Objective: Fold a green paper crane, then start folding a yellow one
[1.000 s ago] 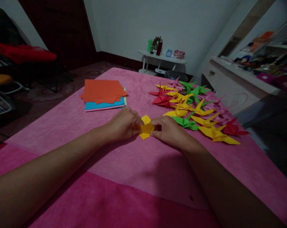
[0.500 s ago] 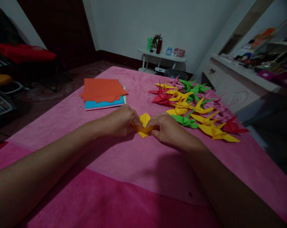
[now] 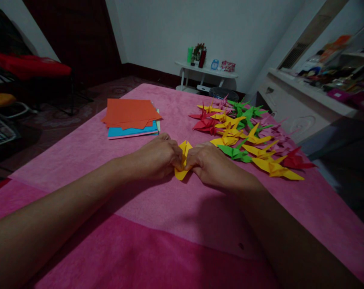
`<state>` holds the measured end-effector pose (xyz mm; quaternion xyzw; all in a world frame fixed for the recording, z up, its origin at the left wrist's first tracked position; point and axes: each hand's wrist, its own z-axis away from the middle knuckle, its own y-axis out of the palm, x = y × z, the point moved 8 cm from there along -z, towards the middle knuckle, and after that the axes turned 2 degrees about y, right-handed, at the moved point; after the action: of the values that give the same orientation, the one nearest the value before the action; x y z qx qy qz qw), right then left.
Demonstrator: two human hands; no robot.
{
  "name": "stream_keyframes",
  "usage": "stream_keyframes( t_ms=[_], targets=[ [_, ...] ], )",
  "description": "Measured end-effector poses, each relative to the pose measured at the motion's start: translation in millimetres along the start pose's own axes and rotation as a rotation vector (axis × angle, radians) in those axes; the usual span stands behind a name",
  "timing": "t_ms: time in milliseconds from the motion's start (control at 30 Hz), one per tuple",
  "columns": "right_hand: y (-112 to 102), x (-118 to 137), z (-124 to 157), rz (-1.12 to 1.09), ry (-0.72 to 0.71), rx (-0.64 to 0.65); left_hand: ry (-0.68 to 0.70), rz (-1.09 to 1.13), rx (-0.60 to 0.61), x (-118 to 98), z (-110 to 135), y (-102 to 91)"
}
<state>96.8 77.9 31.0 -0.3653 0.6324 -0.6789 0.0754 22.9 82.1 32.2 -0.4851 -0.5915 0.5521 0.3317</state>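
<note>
Between my hands, just above or on the pink cloth (image 3: 170,208), is a partly folded piece of yellow origami paper (image 3: 184,150). My left hand (image 3: 163,156) grips its left side, with the fingers closed on it. From the other side my right hand (image 3: 208,163) pinches it, thumb toward me. One end of the paper points away from me and a rounded end shows below my fingers. My fingertips hide its middle. To the right of my right hand lie several folded paper cranes (image 3: 272,166) in yellow, green, red and pink.
A stack of coloured paper sheets (image 3: 130,114), orange on top and blue below, lies beyond my left hand. A small white table (image 3: 206,70) stands by the back wall. A cluttered cabinet (image 3: 302,108) is at the right, a red-covered chair (image 3: 43,67) at the left.
My hands have drawn closer together. The yellow paper's sides have been brought inward, so it looks narrower and longer than before.
</note>
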Motion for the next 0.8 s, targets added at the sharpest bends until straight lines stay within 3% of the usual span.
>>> stream_keyframes(
  t_ms=[367, 800],
  targets=[
    [3, 1, -1, 0.078, -0.062, -0.02, -0.045, 0.093, -0.04, 4, 3, -0.1],
    [7, -16, -4, -0.116, 0.0, -0.056, -0.081, 0.21, -0.156, 18, 5, 3.6]
  ],
)
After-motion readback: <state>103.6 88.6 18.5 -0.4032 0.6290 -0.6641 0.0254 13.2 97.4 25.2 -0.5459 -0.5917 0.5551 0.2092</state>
